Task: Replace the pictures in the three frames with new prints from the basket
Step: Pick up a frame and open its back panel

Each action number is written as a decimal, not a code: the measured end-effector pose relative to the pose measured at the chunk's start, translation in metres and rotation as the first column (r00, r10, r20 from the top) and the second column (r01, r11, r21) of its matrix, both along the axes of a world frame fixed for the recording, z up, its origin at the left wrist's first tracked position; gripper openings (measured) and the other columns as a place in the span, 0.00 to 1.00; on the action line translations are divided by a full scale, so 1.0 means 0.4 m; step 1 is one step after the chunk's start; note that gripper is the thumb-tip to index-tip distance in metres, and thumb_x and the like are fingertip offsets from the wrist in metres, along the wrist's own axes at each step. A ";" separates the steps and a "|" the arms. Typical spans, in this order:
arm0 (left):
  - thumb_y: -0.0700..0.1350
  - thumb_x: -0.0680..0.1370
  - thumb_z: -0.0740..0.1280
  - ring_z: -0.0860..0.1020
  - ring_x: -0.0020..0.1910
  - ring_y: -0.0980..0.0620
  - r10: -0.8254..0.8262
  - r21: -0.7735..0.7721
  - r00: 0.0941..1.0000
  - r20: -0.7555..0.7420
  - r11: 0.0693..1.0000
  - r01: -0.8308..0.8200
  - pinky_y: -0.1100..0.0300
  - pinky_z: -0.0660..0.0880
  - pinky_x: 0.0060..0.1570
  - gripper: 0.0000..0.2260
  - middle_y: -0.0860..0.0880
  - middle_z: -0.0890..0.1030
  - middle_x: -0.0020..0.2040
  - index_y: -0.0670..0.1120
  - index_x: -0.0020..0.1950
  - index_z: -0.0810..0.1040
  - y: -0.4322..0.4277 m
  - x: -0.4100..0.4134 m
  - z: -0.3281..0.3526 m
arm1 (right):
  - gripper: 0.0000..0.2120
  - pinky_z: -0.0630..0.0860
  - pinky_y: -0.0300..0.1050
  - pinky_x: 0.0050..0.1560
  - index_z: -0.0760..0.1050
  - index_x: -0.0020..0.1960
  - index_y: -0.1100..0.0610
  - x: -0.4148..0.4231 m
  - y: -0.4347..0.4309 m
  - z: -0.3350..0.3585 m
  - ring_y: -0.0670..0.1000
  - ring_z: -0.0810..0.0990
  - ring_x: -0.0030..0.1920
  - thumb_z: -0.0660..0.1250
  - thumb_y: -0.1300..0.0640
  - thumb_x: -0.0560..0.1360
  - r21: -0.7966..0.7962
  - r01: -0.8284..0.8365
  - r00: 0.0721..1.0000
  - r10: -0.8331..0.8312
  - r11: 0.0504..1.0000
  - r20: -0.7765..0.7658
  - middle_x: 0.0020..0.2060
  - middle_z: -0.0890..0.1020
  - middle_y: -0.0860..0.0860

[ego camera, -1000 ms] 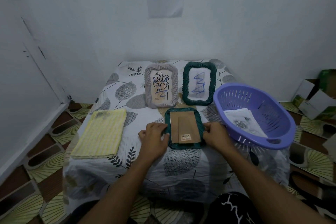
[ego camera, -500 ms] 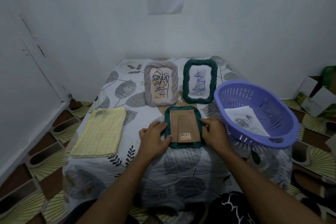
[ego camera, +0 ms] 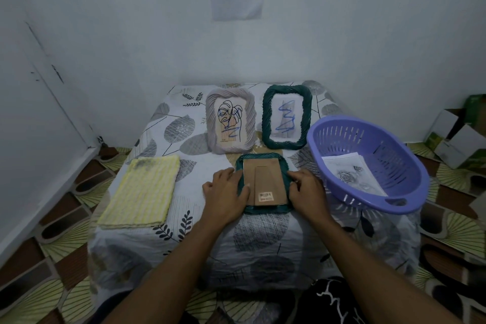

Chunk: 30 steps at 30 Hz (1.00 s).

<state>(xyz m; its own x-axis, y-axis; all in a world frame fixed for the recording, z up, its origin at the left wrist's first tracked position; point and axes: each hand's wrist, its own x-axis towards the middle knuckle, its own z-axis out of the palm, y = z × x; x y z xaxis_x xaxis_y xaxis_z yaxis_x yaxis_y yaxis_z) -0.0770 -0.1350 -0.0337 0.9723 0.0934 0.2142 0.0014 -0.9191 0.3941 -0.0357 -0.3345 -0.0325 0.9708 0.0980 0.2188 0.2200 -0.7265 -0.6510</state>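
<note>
left hand (ego camera: 227, 192) flat on face-down frame (ego camera: 265, 179), right hand (ego camera: 306, 189) curling fingers round its rim

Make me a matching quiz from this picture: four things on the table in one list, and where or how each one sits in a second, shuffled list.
1. grey frame
2. yellow cloth
3. purple basket
4. brown backing board

A. holds paper prints
B. lies between the left hand and the right hand
C. stands upright, showing a line drawing
D. lies flat on the left of the table

Pairs: 1-C, 2-D, 3-A, 4-B.
</note>
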 end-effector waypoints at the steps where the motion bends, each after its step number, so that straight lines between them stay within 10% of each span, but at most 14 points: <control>1: 0.56 0.80 0.55 0.58 0.71 0.50 -0.015 0.027 1.000 0.013 1.000 0.015 0.50 0.56 0.63 0.20 0.49 0.65 0.73 0.51 0.70 0.68 -0.012 0.014 0.006 | 0.19 0.66 0.37 0.51 0.76 0.65 0.62 0.000 0.000 0.001 0.55 0.77 0.53 0.60 0.66 0.75 0.009 0.004 1.000 -0.004 1.000 -0.002 0.53 0.78 0.57; 17: 0.61 0.72 0.58 0.57 0.73 0.45 0.006 -0.328 0.999 -0.045 0.945 -0.020 0.49 0.55 0.72 0.28 0.43 0.64 0.74 0.49 0.67 0.75 -0.088 0.076 0.050 | 0.19 0.68 0.40 0.54 0.75 0.66 0.62 0.001 -0.001 0.000 0.55 0.76 0.56 0.58 0.66 0.77 0.054 0.012 1.000 -0.010 0.998 -0.028 0.57 0.77 0.57; 30: 0.52 0.77 0.66 0.60 0.69 0.44 0.032 -0.368 0.999 0.013 0.929 -0.025 0.52 0.59 0.69 0.14 0.44 0.68 0.69 0.49 0.60 0.81 -0.073 0.085 0.039 | 0.19 0.70 0.44 0.60 0.75 0.66 0.61 -0.001 0.000 0.002 0.55 0.76 0.58 0.58 0.66 0.77 0.052 0.017 0.999 -0.015 0.999 -0.048 0.58 0.77 0.56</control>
<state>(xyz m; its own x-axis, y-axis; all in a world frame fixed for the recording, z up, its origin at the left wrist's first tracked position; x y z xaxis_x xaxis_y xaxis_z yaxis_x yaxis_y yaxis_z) -0.0430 -0.1643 -0.0179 0.9643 0.1970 0.1772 0.0153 -0.7090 0.7051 -0.0360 -0.3344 -0.0318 0.9816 0.0718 0.1769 0.1765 -0.6944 -0.6976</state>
